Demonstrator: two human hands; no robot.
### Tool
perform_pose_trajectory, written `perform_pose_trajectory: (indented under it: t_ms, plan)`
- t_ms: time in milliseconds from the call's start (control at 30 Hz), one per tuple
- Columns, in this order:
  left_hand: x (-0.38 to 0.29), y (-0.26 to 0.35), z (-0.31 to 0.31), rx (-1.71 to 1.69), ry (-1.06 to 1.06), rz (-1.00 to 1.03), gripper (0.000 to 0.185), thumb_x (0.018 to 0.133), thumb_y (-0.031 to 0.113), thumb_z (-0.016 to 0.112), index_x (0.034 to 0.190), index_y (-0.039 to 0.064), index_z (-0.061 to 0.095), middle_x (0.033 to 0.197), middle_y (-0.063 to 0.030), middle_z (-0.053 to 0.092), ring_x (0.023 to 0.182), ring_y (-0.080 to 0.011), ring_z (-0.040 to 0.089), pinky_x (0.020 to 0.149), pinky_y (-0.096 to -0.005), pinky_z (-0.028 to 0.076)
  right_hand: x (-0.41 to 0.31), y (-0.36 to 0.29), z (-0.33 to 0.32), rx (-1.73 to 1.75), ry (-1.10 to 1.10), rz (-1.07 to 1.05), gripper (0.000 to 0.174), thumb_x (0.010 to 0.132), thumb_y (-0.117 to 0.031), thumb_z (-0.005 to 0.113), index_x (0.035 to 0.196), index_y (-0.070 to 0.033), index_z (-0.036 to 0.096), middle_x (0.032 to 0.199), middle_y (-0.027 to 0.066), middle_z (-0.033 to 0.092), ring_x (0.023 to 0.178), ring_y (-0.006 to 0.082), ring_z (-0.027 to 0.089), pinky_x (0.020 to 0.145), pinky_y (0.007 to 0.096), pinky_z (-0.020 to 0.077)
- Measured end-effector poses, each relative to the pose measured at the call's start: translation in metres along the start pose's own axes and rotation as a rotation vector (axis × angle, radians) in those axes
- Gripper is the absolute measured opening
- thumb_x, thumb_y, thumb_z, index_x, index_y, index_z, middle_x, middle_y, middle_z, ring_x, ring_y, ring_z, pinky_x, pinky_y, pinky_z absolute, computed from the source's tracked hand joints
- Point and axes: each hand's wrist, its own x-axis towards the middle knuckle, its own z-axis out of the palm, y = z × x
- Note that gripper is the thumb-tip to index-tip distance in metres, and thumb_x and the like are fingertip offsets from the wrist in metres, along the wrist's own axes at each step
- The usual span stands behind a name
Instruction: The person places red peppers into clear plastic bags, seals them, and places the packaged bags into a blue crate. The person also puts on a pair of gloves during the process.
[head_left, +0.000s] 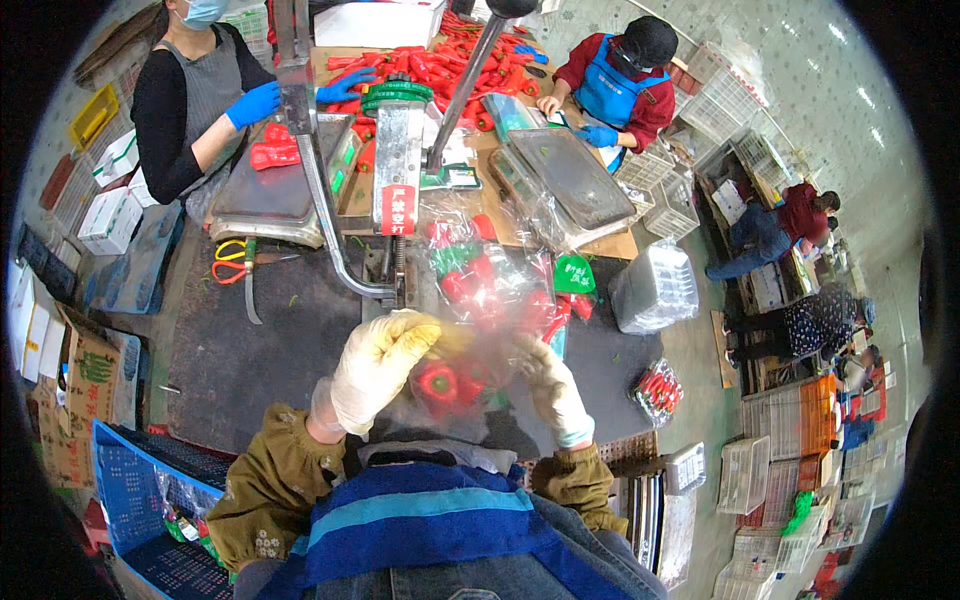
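My left hand (386, 367), in a pale glove with yellowed fingers, is raised over the dark table with its fingers closed at the edge of a clear plastic bag. My right hand (551, 386), also gloved, is at the right side of the bag; its fingertips are blurred. Between the hands, red peppers (441, 381) show through hazy plastic. Beyond them lie clear bags of red peppers (472, 277), with a green printed label (574, 274) at their right. A metal bench machine with a lever (397, 157) and a roll of green tape (396, 94) stands just ahead.
Orange-handled scissors (229, 262) and a curved knife (252, 292) lie left. Scales (270, 202) (574, 180) stand beyond, before a pepper heap (450, 64). A stack of clear trays (655, 286) and a packed tray (658, 394) are right. Co-workers stand across; a blue crate (154, 517) is lower left.
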Motion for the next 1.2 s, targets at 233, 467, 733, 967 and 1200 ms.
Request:
perform_pose_trajectory:
  t_ms: [233,467,733,967,1200]
  plan:
    - [0.008,0.027,0.003,-0.200,-0.227,-0.076,0.019,0.102,0.010,0.055,0.108,-0.002,0.068,0.103,-0.0096,0.073,0.094,-0.0153,0.068,0.086,-0.0286,0.052,0.040,-0.022,-0.003,-0.382,-0.154,-0.008,0.067,0.078,-0.035,0.082,0.129,-0.001,0.056,0.126,0.0149,0.060,0.117,0.0233,0.055,0.104,0.0373,0.0404]
    - [0.001,0.030,0.009,-0.103,0.074,0.071,0.021,0.102,0.009,0.052,0.106,-0.005,0.067,0.102,-0.0172,0.073,0.093,-0.0232,0.070,0.087,-0.0355,0.055,0.035,-0.038,0.021,-0.178,0.031,-0.322,0.033,0.079,-0.018,0.079,0.103,0.002,0.070,0.118,0.0153,0.065,0.109,0.0248,0.062,0.094,0.0391,0.0485]
    - [0.016,0.027,0.028,0.207,-0.043,0.357,0.023,0.100,0.019,0.055,0.108,0.001,0.068,0.134,-0.0179,0.056,0.130,-0.0305,0.050,0.110,-0.0407,0.035,0.034,-0.035,0.080,-0.171,-0.107,-0.007,0.060,0.086,-0.003,0.074,0.140,0.002,0.047,0.135,0.0131,0.056,0.120,0.0197,0.056,0.099,0.0360,0.0477]
    - [0.011,0.028,0.013,0.002,0.011,0.130,0.022,0.103,0.017,0.054,0.109,0.000,0.066,0.108,-0.0117,0.070,0.100,-0.0192,0.065,0.091,-0.0310,0.051,0.054,-0.056,0.044,-0.260,0.520,-0.487,0.020,0.097,-0.016,0.061,0.110,0.000,0.064,0.096,0.0052,0.066,0.084,0.0130,0.060,0.077,0.0281,0.0495]
    - [-0.003,-0.066,0.014,-0.930,-0.656,-0.724,0.075,0.101,0.061,0.034,0.130,-0.004,0.056,0.105,-0.0201,0.071,0.101,-0.0256,0.067,0.088,-0.0318,0.053,0.027,-0.016,0.088,-0.950,0.236,-0.745,0.012,0.084,-0.011,0.063,0.092,-0.006,0.069,0.095,0.0110,0.069,0.088,0.0303,0.066,0.079,0.0407,0.0520]
